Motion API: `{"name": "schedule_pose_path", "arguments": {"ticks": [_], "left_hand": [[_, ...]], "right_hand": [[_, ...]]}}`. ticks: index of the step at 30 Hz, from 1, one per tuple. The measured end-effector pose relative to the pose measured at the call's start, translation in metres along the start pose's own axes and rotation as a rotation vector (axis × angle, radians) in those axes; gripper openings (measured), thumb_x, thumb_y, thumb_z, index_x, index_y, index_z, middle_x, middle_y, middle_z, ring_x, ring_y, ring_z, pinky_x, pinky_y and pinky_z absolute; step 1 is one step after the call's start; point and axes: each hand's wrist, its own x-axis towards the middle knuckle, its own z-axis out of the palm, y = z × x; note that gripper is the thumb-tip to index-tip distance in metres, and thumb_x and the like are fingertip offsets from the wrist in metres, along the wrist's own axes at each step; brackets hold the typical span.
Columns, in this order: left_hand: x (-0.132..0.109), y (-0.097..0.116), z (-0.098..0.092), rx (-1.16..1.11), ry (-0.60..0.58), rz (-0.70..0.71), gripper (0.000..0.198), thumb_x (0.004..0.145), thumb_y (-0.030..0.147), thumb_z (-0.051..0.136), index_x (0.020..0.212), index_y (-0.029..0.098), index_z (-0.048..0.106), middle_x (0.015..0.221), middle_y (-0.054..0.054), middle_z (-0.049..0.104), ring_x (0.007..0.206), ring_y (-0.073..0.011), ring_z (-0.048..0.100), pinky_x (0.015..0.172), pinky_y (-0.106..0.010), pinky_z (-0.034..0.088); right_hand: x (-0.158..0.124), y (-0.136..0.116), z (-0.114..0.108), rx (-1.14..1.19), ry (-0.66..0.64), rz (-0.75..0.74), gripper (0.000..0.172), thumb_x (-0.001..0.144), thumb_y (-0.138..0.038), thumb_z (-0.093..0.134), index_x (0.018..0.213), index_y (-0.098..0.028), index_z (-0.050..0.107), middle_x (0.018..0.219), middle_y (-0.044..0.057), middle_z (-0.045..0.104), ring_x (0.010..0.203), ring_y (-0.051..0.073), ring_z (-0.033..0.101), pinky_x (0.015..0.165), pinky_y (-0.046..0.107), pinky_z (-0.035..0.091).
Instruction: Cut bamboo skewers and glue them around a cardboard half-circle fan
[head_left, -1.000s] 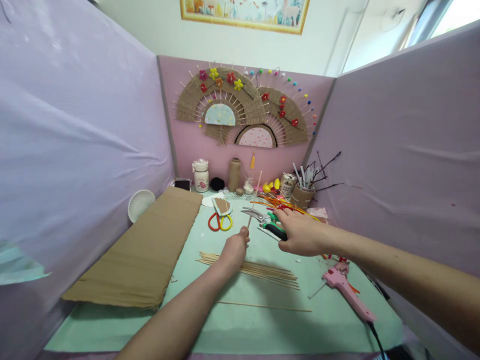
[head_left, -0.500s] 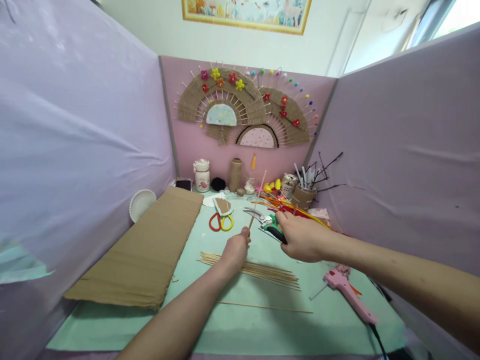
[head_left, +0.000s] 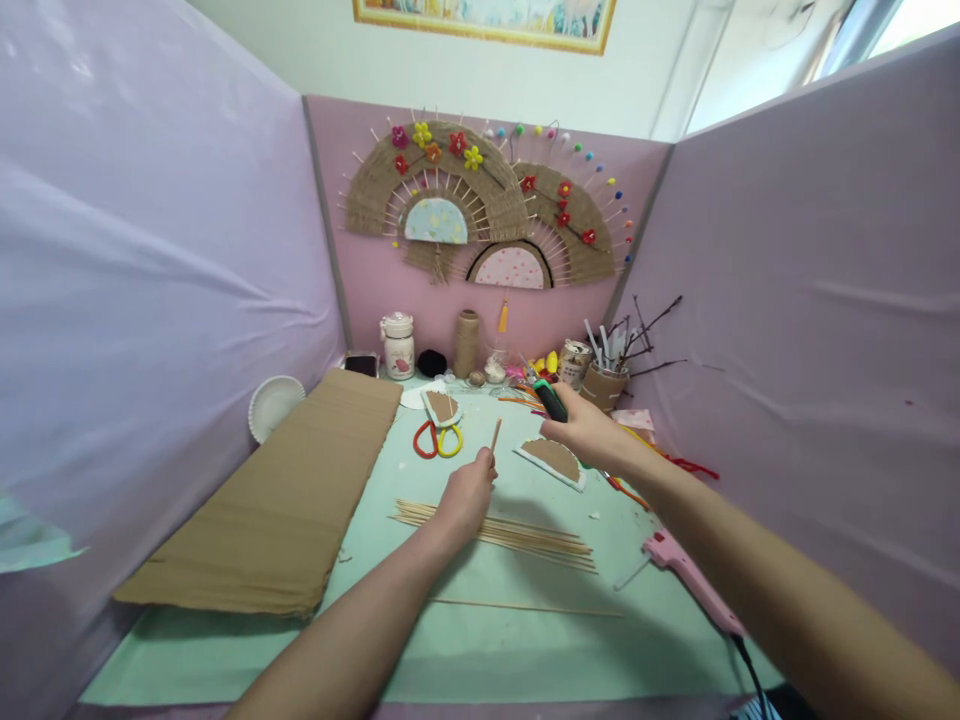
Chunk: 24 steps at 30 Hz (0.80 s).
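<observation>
My left hand (head_left: 466, 497) is closed on a thin bamboo stick (head_left: 495, 434) whose short end points up and away above my fingers. My right hand (head_left: 583, 432) grips the black and green handles of a pair of pruning shears (head_left: 550, 399), lifted off the table with the handles pointing up and back. Their blades are hidden. Just below my right hand a half-round piece of cardboard on white backing (head_left: 554, 460) lies on the green mat. A bundle of bamboo sticks (head_left: 517, 538) lies flat under my left wrist.
A long corrugated cardboard sheet (head_left: 285, 490) covers the left side. Red and yellow scissors (head_left: 437, 438), a pink glue gun (head_left: 690, 580), one loose stick (head_left: 525, 607), a paper plate (head_left: 274, 404), a twine spool (head_left: 466, 343), jars and a twig cup (head_left: 602, 385) line the back. Fans hang on the pink wall.
My right hand has lifted the shears off the table and turned them up and back, uncovering the half-round cardboard piece. The stick in my left hand now shows much shorter.
</observation>
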Motion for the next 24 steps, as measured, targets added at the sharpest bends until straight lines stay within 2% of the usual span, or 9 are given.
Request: {"name": "schedule_pose_path", "arguments": {"ticks": [2,5,8,11,17,21,24], "left_hand": [[0.0,0.0,0.0,-0.002,0.009,-0.006,0.013,0.085,0.032,0.051,0.082,0.02,0.054,0.075,-0.005,0.067,0.078,-0.019,0.062,0.072,-0.026,0.042],[0.001,-0.002,0.001,0.011,0.012,0.02,0.012,0.085,0.03,0.049,0.082,0.02,0.054,0.075,-0.005,0.067,0.076,-0.0186,0.063,0.069,-0.026,0.043],[0.002,-0.007,0.002,0.108,0.005,0.103,0.008,0.084,0.023,0.047,0.086,0.02,0.054,0.078,-0.004,0.067,0.075,-0.0176,0.063,0.066,-0.025,0.043],[0.003,-0.011,0.002,0.201,0.003,0.155,0.01,0.084,0.019,0.044,0.087,0.021,0.053,0.079,-0.004,0.067,0.073,-0.0177,0.063,0.065,-0.025,0.043],[0.003,-0.01,-0.001,0.187,0.024,0.191,0.011,0.085,0.018,0.043,0.089,0.021,0.053,0.081,-0.004,0.069,0.075,-0.0168,0.064,0.066,-0.026,0.047],[0.004,-0.004,-0.009,0.239,0.06,0.243,0.021,0.087,0.016,0.038,0.102,0.022,0.053,0.085,-0.003,0.068,0.071,-0.0149,0.061,0.066,-0.026,0.046],[0.007,0.0,-0.016,0.369,0.03,0.296,0.029,0.086,0.012,0.035,0.105,0.021,0.054,0.083,-0.002,0.065,0.073,-0.0162,0.059,0.068,-0.027,0.044]], "right_hand": [[0.005,0.007,0.016,0.263,0.045,-0.013,0.031,0.063,-0.029,0.053,0.093,-0.021,0.05,0.078,-0.001,0.052,0.068,0.017,0.048,0.063,0.029,0.037],[0.01,0.023,0.049,0.653,0.064,-0.025,0.04,0.063,-0.032,0.054,0.101,-0.023,0.05,0.081,-0.002,0.05,0.066,0.015,0.047,0.063,0.029,0.04],[0.013,0.036,0.077,0.804,0.107,0.024,0.045,0.062,-0.032,0.056,0.105,-0.024,0.05,0.086,-0.001,0.053,0.068,0.015,0.05,0.067,0.03,0.042],[0.013,0.043,0.089,0.759,0.155,0.064,0.045,0.063,-0.034,0.056,0.107,-0.024,0.05,0.088,0.0,0.056,0.069,0.016,0.052,0.07,0.032,0.044],[0.009,0.05,0.085,0.508,0.267,0.059,0.038,0.067,-0.033,0.056,0.104,-0.024,0.052,0.091,0.001,0.06,0.074,0.019,0.055,0.075,0.035,0.044],[0.012,0.062,0.088,0.531,0.328,-0.045,0.039,0.066,-0.03,0.055,0.103,-0.024,0.047,0.089,0.0,0.055,0.076,0.018,0.053,0.075,0.034,0.044],[0.015,0.071,0.091,0.567,0.384,-0.088,0.042,0.066,-0.03,0.055,0.106,-0.024,0.044,0.092,0.0,0.053,0.076,0.017,0.051,0.075,0.033,0.044]]}}
